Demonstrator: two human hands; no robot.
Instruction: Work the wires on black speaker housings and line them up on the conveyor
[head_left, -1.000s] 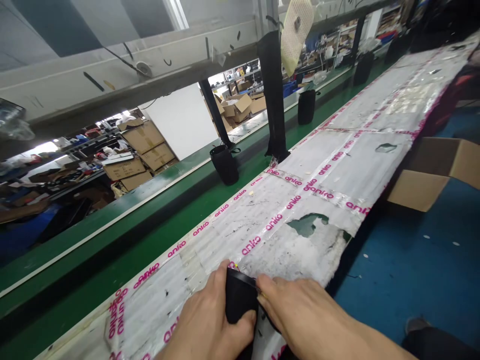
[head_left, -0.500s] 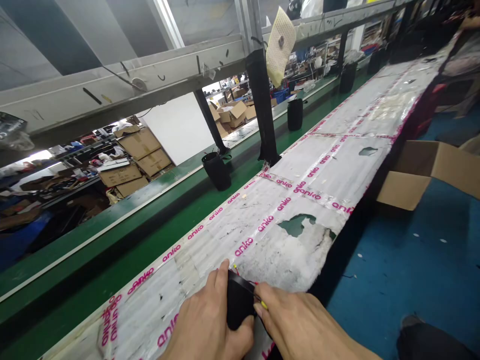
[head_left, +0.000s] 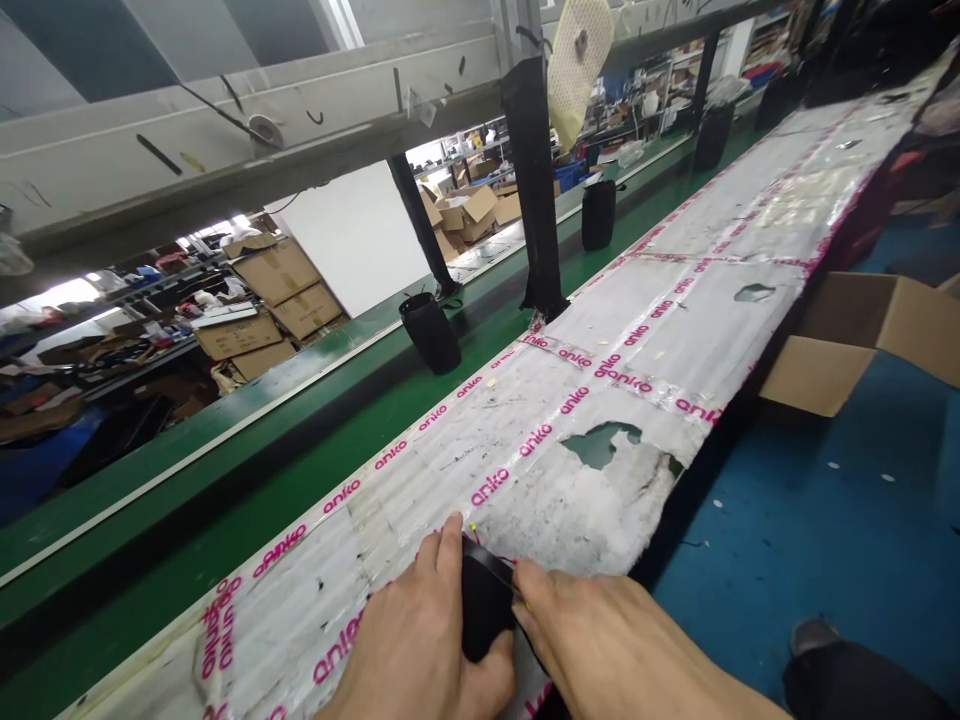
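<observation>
Both hands meet at the bottom centre of the frame: left hand (head_left: 420, 650) curled around a small black object (head_left: 484, 605), thumb beneath it; right hand (head_left: 607, 650) pinching its right edge, fingertips closed; the object, mostly hidden between them, rests on the taped white bench top (head_left: 600, 400); wrists cut off by the lower edge; black pouch (head_left: 430, 332) on the green belt (head_left: 247, 480), centre left.

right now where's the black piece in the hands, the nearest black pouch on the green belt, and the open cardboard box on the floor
black piece (head_left: 484, 605), head view, its middle face between both hands
black pouch (head_left: 430, 333), head view, its side wall
cardboard box (head_left: 806, 372), head view, its near flap
</observation>
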